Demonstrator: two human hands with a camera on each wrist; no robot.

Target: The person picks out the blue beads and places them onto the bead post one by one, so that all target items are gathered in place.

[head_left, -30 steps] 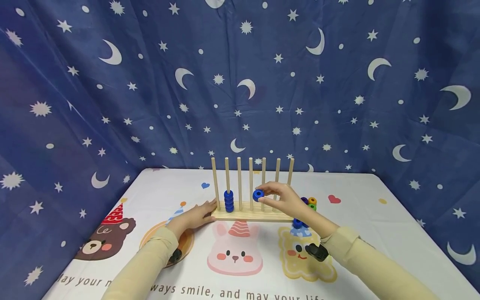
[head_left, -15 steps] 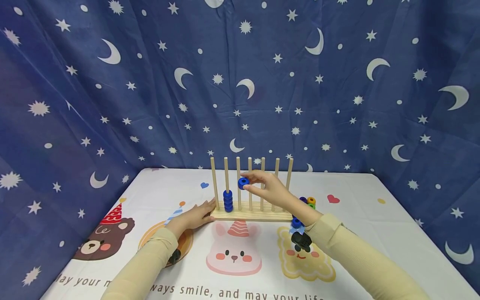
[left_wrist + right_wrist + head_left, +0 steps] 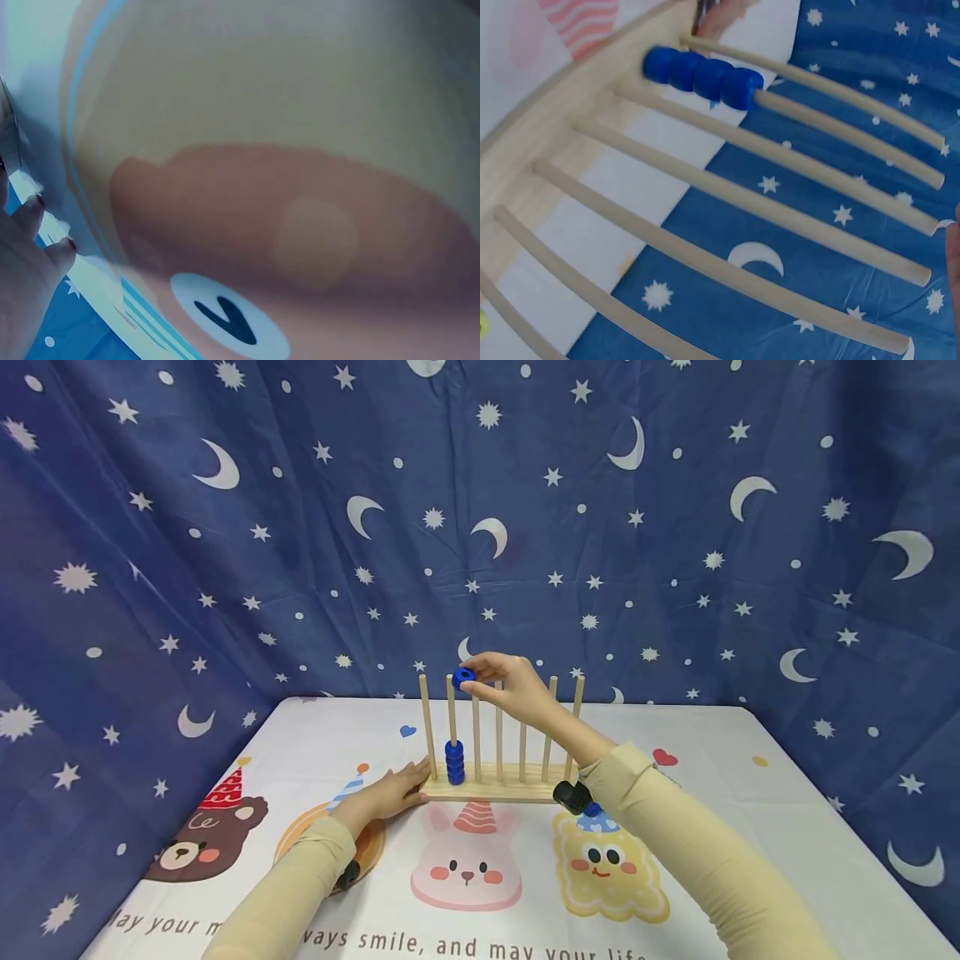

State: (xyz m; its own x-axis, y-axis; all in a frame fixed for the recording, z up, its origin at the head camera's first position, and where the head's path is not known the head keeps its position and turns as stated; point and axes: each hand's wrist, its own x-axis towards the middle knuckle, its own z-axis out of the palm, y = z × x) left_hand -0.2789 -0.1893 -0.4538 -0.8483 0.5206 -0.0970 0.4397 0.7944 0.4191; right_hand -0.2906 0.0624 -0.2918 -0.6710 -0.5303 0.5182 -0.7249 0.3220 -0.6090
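A wooden peg rack (image 3: pixel 495 792) with several upright pegs stands on the table. Several blue beads (image 3: pixel 454 763) are stacked low on its second peg from the left, seen also in the right wrist view as a blue bead stack (image 3: pixel 705 75). My right hand (image 3: pixel 516 687) pinches another blue bead (image 3: pixel 463 678) between thumb and fingers, close beside the top of that peg. Only an edge of the right hand shows in its wrist view; the held bead is out of sight there. With fingers extended, my left hand (image 3: pixel 388 793) rests at the rack's left end.
A blue bead (image 3: pixel 592 809) lies by the rack's right end, partly behind the black wrist camera (image 3: pixel 572 797). My right forearm covers the area behind it. A printed white cloth (image 3: pixel 450 935) covers the table; a blue star-and-moon curtain (image 3: pixel 480 510) hangs behind.
My right hand has carried the blue bead left and up, from in front of the middle pegs to the second peg's top. The left hand stays put, and the stack is unchanged.
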